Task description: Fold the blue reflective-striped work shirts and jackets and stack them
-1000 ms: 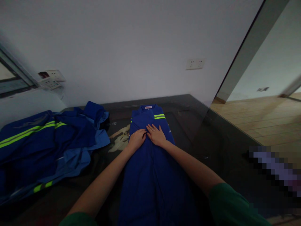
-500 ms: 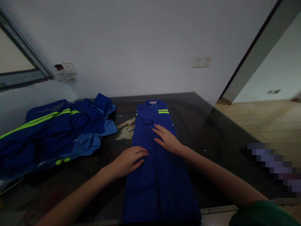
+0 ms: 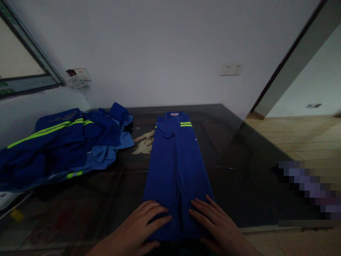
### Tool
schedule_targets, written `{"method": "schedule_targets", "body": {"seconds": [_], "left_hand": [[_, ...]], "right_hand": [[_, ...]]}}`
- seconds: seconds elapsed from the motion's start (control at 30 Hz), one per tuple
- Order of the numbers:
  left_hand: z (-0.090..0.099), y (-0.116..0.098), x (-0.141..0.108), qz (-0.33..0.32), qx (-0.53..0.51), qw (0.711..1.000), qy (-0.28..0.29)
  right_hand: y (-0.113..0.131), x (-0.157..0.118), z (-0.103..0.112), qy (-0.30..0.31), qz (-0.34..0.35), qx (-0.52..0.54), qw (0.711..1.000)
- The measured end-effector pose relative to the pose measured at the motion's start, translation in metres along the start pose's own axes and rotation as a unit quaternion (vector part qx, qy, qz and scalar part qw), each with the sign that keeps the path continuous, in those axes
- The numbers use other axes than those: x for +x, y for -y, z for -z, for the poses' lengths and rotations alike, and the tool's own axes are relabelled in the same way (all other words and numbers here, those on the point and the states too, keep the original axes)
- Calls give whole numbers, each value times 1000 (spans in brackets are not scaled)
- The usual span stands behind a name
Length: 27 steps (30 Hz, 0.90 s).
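A blue work jacket (image 3: 174, 161), folded into a long narrow strip, lies flat on the dark table in the head view. Its collar and label point away from me, and yellow-green stripes cross its far right part. My left hand (image 3: 149, 222) rests on the jacket's near left corner, its fingers apart and laid over the cloth. Opposite it, my right hand (image 3: 213, 218), with a ring on one finger, lies on the near right corner with fingers stretched out. Both thumbs are close to the near edge; whether either goes under the cloth is unclear.
A loose heap of blue garments (image 3: 71, 145) with yellow-green stripes covers the table's left side. The dark glossy table (image 3: 234, 185) meets a white wall with a socket plate (image 3: 230, 69). A small yellow object (image 3: 17, 214) is at the lower left.
Both hands have slid toward me, from the middle of the jacket to its near end. The view has shifted slightly; the jacket stays folded in place.
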<state>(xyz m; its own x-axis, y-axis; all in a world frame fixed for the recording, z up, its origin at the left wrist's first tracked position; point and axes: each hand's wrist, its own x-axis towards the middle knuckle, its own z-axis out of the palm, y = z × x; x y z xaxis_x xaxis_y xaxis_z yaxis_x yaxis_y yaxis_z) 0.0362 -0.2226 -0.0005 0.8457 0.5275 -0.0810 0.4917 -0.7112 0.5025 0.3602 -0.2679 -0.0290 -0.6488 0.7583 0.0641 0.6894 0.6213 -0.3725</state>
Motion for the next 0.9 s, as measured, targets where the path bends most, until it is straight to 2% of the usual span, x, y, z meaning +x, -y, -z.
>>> {"method": "schedule_targets", "body": {"seconds": [0.1, 0.27, 0.43, 0.53, 0.6, 0.7, 0.8, 0.9], "left_hand": [[-5, 3, -4, -15, 26, 1000, 8], [-12, 1, -17, -65, 64, 995, -37], [3, 3, -23, -116, 87, 989, -25], [11, 8, -18, -96, 122, 988, -26], [14, 9, -12, -87, 125, 988, -4], [16, 6, -9, -90, 116, 989, 10], [17, 1, -11, -114, 109, 987, -24], [20, -6, -13, -156, 55, 985, -55]], "right_hand": [[-5, -4, -10, -28, 31, -23, 999], [-4, -12, -9, -57, 86, -58, 993], [-13, -29, 7, -119, 122, -164, 972], [-26, -34, 9, -146, 109, -207, 961], [-33, -34, 8, -149, 121, -219, 957], [-38, -34, 4, -153, 142, -213, 955], [-37, -35, 3, -163, 148, -167, 961], [-30, -36, 11, -161, 136, -67, 975]]}}
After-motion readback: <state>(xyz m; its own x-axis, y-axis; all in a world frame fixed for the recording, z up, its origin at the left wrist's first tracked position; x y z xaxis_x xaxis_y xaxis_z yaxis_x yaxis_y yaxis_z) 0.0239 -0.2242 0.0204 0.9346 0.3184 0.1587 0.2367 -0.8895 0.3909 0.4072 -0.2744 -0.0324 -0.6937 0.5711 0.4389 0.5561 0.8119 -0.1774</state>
